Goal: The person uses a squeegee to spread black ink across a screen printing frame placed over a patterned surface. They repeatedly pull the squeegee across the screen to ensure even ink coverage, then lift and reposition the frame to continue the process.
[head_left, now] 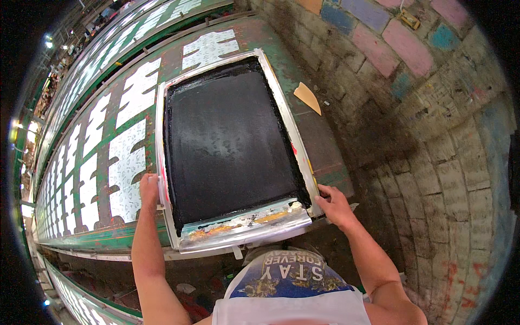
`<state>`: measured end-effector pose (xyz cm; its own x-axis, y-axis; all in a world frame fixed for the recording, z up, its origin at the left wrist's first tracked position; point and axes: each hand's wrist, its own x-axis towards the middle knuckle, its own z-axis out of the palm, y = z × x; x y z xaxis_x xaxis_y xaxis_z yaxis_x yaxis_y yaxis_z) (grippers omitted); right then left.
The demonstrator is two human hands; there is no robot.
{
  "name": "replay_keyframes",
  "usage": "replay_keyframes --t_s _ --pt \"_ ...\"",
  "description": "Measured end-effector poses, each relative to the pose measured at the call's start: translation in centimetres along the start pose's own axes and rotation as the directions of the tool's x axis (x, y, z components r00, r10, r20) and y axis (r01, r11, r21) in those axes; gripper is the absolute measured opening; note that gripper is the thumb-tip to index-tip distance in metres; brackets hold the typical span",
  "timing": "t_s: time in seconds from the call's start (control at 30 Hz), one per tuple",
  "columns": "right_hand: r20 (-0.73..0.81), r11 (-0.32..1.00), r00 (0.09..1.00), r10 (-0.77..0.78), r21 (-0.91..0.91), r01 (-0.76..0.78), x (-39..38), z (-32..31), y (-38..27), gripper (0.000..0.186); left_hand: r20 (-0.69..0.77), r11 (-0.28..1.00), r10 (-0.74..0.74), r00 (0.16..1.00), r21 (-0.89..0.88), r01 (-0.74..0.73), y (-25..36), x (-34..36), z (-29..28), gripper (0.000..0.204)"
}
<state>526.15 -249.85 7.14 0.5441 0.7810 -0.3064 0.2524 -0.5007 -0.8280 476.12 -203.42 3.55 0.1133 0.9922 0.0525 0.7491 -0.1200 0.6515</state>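
Note:
A screen-printing frame [160, 130] with pale rails lies on the end of a long green table, in front of me. Its mesh [233, 135] is coated black, with thick dark edges. Across the near end runs a shiny metal bar [249, 234], smeared with white, teal and orange paint. My left hand [149, 189] is closed on the frame's left rail near its front corner. At the opposite front corner, my right hand [334, 206] grips the right rail, thumb towards the top. Whatever lies beneath the frame is hidden.
White printed cut fabric pieces [128, 170] lie in rows along the green table [108, 237], left of and beyond the frame. A tan pointed scrap [309, 99] rests to the right. A block wall [428, 184] rises close on the right; more tables stretch along the left.

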Motion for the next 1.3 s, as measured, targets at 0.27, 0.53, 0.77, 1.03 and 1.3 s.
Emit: replay_keyframes --t_s 0.27,0.53,0.77,1.03,1.3 --pt "-0.136 0.991 0.982 0.131 0.035 -0.127 -0.5 1.0 -2.8 0.045 -0.013 0.984 0.045 0.999 -0.175 -0.046 -0.7 -0.5 0.3 0.036" --pt "-0.137 0.908 0.970 0.201 0.399 -0.131 -1.5 -3.2 -7.7 0.031 0.054 0.900 -0.118 0.991 -0.416 0.130 1.8 -0.3 -1.0 0.029" --pt "-0.382 0.795 0.909 0.168 0.598 0.105 1.7 -10.0 -5.1 0.029 0.166 0.736 -0.287 0.943 -0.592 0.328 15.5 -4.4 -1.9 0.030" --pt "-0.332 0.704 0.938 0.101 0.690 0.168 6.5 -23.7 3.2 0.033 0.095 0.730 -0.346 0.934 -0.598 0.331 29.7 -12.4 3.8 0.033" --pt "-0.134 0.644 0.989 -0.062 0.751 0.142 11.7 -29.5 5.0 0.051 -0.040 0.733 -0.399 0.916 -0.615 0.292 36.5 -20.2 3.2 0.037"
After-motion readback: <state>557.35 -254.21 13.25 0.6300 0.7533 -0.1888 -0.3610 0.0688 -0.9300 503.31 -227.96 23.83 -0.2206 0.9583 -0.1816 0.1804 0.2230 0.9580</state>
